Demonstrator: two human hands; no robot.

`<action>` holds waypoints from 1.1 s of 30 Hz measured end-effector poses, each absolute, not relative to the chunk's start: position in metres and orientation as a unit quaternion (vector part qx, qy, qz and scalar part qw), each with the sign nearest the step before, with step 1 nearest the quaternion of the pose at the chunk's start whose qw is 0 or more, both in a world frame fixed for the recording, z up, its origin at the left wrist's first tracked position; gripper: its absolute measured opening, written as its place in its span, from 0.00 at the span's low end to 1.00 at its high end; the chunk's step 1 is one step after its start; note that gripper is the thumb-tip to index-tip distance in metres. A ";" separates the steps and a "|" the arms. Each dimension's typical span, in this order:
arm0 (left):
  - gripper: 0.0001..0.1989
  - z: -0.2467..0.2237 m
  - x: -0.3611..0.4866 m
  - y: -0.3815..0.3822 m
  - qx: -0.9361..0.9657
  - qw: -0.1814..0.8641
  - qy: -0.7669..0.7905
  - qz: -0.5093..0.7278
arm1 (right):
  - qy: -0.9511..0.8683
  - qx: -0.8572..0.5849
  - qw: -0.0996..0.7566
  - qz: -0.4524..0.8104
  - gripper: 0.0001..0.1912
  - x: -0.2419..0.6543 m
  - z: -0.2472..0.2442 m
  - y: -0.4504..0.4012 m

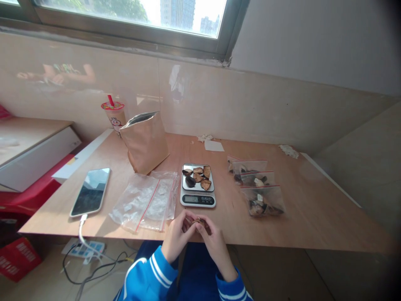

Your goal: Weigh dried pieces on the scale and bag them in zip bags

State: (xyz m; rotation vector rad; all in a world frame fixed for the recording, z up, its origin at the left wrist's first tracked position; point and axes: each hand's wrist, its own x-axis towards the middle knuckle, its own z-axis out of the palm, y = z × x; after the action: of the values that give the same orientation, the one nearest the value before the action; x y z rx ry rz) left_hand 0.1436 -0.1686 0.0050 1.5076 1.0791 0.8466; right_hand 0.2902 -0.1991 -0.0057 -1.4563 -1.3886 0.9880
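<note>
My left hand (179,234) and my right hand (212,238) meet at the table's front edge, fingers closed around a small brown dried piece (199,222), mostly hidden by the fingertips. Just beyond them stands a white digital kitchen scale (198,200), its display lit but too small to read surely. Several dried slices (198,177), brown with dark skins, lie on its steel plate. To the left of the scale, clear zip bags (147,202) with red seal lines lie flat and overlapping. On the right, filled zip bags (262,202) hold similar dark and pale pieces.
Behind the flat bags a brown paper pouch (145,142) stands with its top open, beside a drink cup (114,113) with a red straw. A phone (90,192) on a charging cable lies at left. White paper (214,146) lies near the wall. A power strip (84,248) is below.
</note>
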 end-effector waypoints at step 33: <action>0.15 0.026 0.137 -0.167 0.641 0.539 0.452 0.308 | -0.585 -0.753 0.293 -0.071 0.30 0.404 -0.039 -0.156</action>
State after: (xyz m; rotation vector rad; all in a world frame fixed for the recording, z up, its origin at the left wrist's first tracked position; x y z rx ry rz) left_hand 0.1367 -0.1667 0.0261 1.5241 1.0749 0.7327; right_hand 0.4037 -0.1555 -0.0390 -2.0053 -1.5583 -0.1895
